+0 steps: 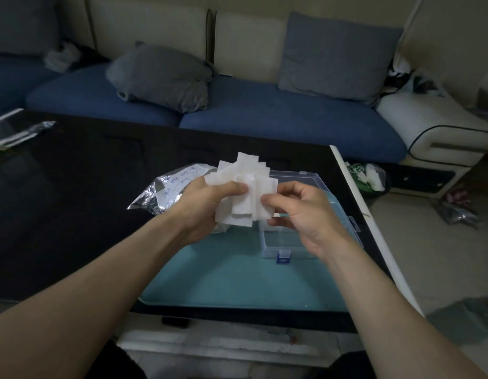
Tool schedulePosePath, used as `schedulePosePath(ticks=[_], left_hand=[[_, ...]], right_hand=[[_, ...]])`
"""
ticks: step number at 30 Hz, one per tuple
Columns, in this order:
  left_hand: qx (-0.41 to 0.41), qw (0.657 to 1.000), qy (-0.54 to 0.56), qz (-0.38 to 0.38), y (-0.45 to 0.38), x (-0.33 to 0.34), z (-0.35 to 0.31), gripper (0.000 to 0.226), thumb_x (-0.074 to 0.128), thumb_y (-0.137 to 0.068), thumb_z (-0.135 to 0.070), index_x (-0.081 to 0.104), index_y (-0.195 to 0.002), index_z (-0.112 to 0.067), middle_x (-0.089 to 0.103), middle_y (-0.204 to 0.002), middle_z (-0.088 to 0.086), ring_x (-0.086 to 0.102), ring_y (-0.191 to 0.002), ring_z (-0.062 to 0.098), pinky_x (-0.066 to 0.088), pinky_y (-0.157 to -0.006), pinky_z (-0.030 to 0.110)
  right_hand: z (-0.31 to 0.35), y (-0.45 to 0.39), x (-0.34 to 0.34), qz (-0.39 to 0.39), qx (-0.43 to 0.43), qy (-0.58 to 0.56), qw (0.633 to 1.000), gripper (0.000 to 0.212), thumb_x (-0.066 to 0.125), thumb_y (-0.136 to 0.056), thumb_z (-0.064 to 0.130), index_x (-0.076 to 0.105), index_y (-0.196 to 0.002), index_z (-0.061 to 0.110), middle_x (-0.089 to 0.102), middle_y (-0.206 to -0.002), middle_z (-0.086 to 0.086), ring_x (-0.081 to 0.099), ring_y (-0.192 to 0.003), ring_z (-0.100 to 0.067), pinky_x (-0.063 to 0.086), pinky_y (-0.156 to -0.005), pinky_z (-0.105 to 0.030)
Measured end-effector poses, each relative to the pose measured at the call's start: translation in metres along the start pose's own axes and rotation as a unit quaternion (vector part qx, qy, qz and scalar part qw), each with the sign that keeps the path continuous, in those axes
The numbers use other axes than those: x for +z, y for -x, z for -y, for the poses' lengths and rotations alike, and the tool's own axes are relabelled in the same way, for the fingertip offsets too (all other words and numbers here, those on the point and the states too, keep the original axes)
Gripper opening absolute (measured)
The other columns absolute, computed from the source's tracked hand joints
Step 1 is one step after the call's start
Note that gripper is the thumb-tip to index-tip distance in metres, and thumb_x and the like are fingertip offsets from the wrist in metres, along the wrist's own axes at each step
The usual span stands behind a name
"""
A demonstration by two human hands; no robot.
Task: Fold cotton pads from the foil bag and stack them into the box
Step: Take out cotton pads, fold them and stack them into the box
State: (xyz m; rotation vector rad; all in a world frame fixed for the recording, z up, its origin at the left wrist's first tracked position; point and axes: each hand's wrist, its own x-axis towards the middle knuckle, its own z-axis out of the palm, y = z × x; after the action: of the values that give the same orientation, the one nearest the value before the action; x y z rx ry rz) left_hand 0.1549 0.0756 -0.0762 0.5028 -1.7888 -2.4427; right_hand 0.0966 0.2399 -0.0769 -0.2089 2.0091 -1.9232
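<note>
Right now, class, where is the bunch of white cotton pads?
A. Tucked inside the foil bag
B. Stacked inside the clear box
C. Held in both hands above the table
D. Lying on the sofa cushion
C: the cotton pads fan out between the left hand and right hand, above the box.

This is a home living room. A long sofa (264,116) with blue seat cushions and a cream back runs across the far side, with two grey pillows (166,77) leaning on it, one slumped and one upright. Its cream armrest (439,127), piped in dark trim, curves round at the right. In front stands a low, glossy black bench (73,192) with a white edge, of the coffee-table kind. The floor (428,258) is pale tile, with a filled plastic bag (371,177) and other loose household clutter lying near the sofa's end. The light is dim and domestic.
</note>
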Motion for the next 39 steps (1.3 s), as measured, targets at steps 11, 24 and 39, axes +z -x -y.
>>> schedulePosePath(ticks=[11, 24, 39], left_hand=[[0.065, 0.997, 0.001, -0.052, -0.005, 0.006, 0.011, 0.026, 0.072, -0.079, 0.007, 0.067, -0.101, -0.006, 0.074, -0.081, 0.005, 0.072, -0.069, 0.018, 0.057, -0.053, 0.031], [0.027, 0.993, 0.058, -0.097, -0.012, 0.0, 0.006, 0.012, 0.066, -0.094, -0.017, 0.067, -0.101, -0.008, 0.074, -0.087, 0.007, 0.072, -0.072, 0.021, 0.061, -0.063, 0.04], [0.032, 0.999, -0.021, -0.031, -0.003, 0.007, 0.007, 0.011, 0.066, -0.093, -0.022, 0.066, -0.096, -0.012, 0.069, -0.072, 0.0, 0.065, -0.062, 0.015, 0.054, -0.05, 0.028]], right_hand=[[-0.002, 0.003, 0.006, 0.035, -0.025, 0.019, 0.999, 0.043, 0.08, -0.082, 0.006, 0.062, -0.121, 0.011, 0.077, -0.095, -0.011, 0.073, -0.079, -0.02, 0.061, -0.068, -0.031], [0.007, 0.002, -0.004, 0.043, -0.017, -0.044, 0.998, 0.01, 0.072, -0.087, 0.005, 0.069, -0.096, 0.006, 0.073, -0.091, -0.011, 0.067, -0.077, -0.02, 0.056, -0.057, -0.025], [-0.004, 0.0, 0.003, 0.017, 0.064, -0.002, 0.998, 0.03, 0.085, -0.077, 0.02, 0.068, -0.098, 0.005, 0.074, -0.081, -0.011, 0.069, -0.063, -0.018, 0.055, -0.053, -0.022]])
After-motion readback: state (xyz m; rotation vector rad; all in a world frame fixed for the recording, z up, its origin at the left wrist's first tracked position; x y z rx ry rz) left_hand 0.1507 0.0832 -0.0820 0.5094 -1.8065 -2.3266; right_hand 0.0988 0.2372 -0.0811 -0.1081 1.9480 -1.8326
